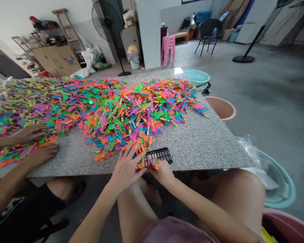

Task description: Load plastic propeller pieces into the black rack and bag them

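Observation:
At the front edge of the granite-topped table, my left hand (125,167) lies over a few orange and blue plastic pieces (141,162), its fingers spread. My right hand (164,172) is closed around a few small plastic tubes (153,162) in pink, green and orange. Beneath and behind those tubes sits a black plastic grid rack (163,154) with rows of openings, partly covered by my right hand. A large heap of bright plastic toy pieces (131,111) in pink, orange, green and blue begins just beyond my left fingertips.
Another person's hands (42,153) work among pieces at the left. The granite tabletop (200,145) extends to my right. Beyond its right edge stand a brown basin (221,108), a teal basin (197,77) and a teal basket (288,182) with clear plastic bags. A standing fan (107,22) is behind the table.

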Tool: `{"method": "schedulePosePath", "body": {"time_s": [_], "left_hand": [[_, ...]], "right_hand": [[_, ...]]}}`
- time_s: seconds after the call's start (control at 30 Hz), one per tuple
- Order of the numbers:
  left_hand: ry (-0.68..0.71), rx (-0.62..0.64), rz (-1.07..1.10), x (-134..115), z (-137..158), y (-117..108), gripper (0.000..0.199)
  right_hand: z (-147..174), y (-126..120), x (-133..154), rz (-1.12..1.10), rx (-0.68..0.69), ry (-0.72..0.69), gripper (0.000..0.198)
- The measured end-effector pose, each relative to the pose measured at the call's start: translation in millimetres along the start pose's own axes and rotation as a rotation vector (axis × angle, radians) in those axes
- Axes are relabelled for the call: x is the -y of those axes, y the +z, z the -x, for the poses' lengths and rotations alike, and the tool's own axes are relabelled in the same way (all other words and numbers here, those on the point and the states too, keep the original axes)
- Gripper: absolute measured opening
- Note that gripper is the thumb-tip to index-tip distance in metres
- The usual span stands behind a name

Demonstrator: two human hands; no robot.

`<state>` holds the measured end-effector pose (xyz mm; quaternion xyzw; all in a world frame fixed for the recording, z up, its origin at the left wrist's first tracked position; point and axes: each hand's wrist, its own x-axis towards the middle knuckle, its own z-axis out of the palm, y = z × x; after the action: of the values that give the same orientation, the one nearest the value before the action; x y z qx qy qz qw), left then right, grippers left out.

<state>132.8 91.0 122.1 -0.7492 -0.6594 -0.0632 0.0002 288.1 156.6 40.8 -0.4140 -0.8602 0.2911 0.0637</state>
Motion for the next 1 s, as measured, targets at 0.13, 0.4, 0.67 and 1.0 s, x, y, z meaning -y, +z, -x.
{"method": "schedulePosePath", "body": {"time_s": [0.13,0.4,0.67,1.0], "left_hand": [[-0.032,0.014,-0.002,-3.1,-0.5,-1.6,0.059],[0.020,0.009,-0.020,-2.4,-1.0,-2.9,0.042],[0.045,-0.053,-0.063,1.1,-2.0,3.4,0.031],[0.097,-0.109,-0.049,10.5,6.7,12.3,0.030]], "right_hand": [[-5.1,-14.8,20.9,0.108,0.095,0.011,0.018],[-16.1,-29.0,22.1,0.115,0.178,-0.120,0.027],[-93.2,-78.7,-19.0,0.236,-0.326,-0.060,0.067],[-80.7,-75.8,-77.3,0.475,-0.334,-0.226,0.048]]}}
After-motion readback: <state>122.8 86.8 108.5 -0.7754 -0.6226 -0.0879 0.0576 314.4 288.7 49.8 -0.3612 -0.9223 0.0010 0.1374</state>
